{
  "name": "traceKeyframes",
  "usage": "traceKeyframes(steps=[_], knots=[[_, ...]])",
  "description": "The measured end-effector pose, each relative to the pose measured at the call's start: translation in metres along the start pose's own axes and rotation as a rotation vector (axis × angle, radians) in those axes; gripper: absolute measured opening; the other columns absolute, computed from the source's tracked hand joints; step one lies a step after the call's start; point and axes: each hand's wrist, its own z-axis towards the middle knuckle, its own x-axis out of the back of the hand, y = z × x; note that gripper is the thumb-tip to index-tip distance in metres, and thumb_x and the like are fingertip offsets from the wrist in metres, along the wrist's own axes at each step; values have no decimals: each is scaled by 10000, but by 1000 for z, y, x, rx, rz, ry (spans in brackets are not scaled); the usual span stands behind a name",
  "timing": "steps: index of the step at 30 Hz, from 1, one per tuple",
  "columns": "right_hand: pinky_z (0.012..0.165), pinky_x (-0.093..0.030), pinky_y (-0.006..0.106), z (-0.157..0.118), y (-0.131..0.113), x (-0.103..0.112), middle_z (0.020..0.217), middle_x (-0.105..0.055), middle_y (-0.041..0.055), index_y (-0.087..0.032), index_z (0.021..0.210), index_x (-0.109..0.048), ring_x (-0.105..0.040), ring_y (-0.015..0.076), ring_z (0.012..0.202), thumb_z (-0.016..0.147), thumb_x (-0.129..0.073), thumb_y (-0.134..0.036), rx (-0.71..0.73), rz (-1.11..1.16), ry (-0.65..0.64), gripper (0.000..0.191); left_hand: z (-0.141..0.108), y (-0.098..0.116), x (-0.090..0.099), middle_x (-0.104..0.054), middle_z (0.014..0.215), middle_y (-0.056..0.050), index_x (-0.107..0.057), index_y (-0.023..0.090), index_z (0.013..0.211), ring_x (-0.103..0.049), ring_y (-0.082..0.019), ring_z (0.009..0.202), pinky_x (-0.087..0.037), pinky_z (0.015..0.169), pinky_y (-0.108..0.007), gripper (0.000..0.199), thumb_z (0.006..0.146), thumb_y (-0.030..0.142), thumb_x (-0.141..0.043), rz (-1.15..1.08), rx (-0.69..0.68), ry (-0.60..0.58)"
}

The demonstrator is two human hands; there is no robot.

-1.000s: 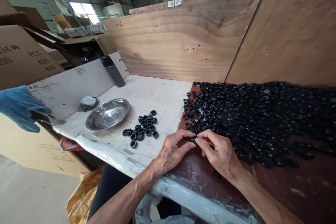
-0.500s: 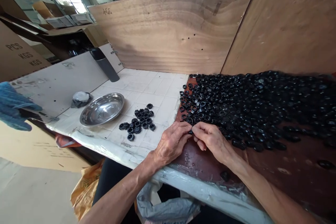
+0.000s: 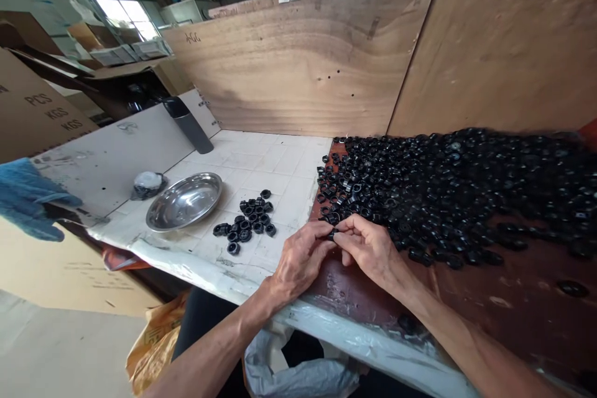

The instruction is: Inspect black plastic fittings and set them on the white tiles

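Note:
Between the fingertips of both hands is a small black ring-shaped plastic part [image 3: 332, 234], mostly covered by the fingers. My left hand [image 3: 298, 259] pinches it from the left, and my right hand [image 3: 368, 250] grips it from the right with thumb and forefinger. Both hands are over the front of the dark red board [image 3: 345, 286]. Just beyond them spreads a large heap of similar black parts [image 3: 448, 186]. To the left, a small cluster of black ring parts [image 3: 249, 219] lies on the white tabletop [image 3: 284, 168].
A shallow steel bowl [image 3: 185, 202] stands left of the cluster, with a wrapped white lump [image 3: 148, 184] beside it. A dark bottle [image 3: 189, 124] leans by the low side board. Plywood panels [image 3: 289, 68] close off the back. A blue glove [image 3: 32, 196] hangs at far left.
The view has shifted slightly. My right forefinger has lifted and bent over the small part, which now shows more between the fingertips. Both hands stay together in nearly the same place.

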Motion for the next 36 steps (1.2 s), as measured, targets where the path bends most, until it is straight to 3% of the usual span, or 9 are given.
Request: traceKeyframes(steps=[4,7,9,13,15,18,23,29,36], knots=[[618,-473,259,1,0,-2,547,-627,-30,-191,866,-605,-587,149,541,923,-578,-418,-118,153,-89,236,-7,1,7,-678,1171,-114,-547,193,1256,-672,-195,1104,-599,927,-348,314,955,104,-554,163,-230,-21],[564,-443,253,6,3,14,503,-596,-30,-199,771,-592,-568,148,496,922,-556,-465,-142,-13,-141,307,-12,-4,32,-677,1045,-102,-582,169,1157,-662,-203,980,-597,848,-346,231,935,112,-553,340,-154,-214],[512,-390,246,12,5,31,474,-552,-45,-212,716,-567,-535,142,463,887,-595,-467,-131,-218,-68,307,-13,-12,56,-656,916,-89,-614,163,1004,-633,-216,855,-585,762,-363,119,905,125,-562,549,-75,-278],[523,-374,252,19,10,51,563,-589,-31,-220,709,-573,-528,138,491,861,-598,-413,-51,-474,79,247,-7,-19,84,-644,1047,-139,-651,156,1000,-581,-300,975,-546,820,-455,146,863,158,-600,919,-31,-93],[561,-382,257,19,12,50,628,-620,-17,-219,719,-579,-545,146,550,853,-592,-343,6,-566,55,183,2,-16,74,-645,1010,-115,-658,164,1007,-582,-278,954,-536,842,-436,133,893,206,-607,879,-16,-51],[593,-378,263,16,14,45,637,-604,-18,-218,723,-562,-532,150,578,840,-579,-247,36,-692,-25,122,18,-12,37,-633,912,-61,-651,190,936,-609,-218,884,-540,855,-372,58,906,230,-622,688,64,-130],[654,-401,263,12,16,47,785,-638,8,-206,872,-597,-589,174,707,801,-654,-179,27,-816,-71,96,34,-30,-9,-625,962,-73,-636,175,1003,-625,-245,925,-557,848,-390,194,861,297,-690,629,233,-213],[729,-434,297,10,20,36,961,-657,57,-192,912,-612,-652,218,845,880,-667,-220,53,-967,-94,69,21,-41,-4,-630,951,-58,-635,192,1033,-626,-224,911,-554,841,-372,195,842,213,-670,466,90,-144],[638,-413,296,12,34,21,961,-635,56,-211,1006,-611,-652,214,786,942,-632,-312,182,-1089,45,122,20,-36,-5,-596,997,-38,-655,204,1111,-613,-141,795,-557,723,-283,341,794,80,-631,165,134,-90]])
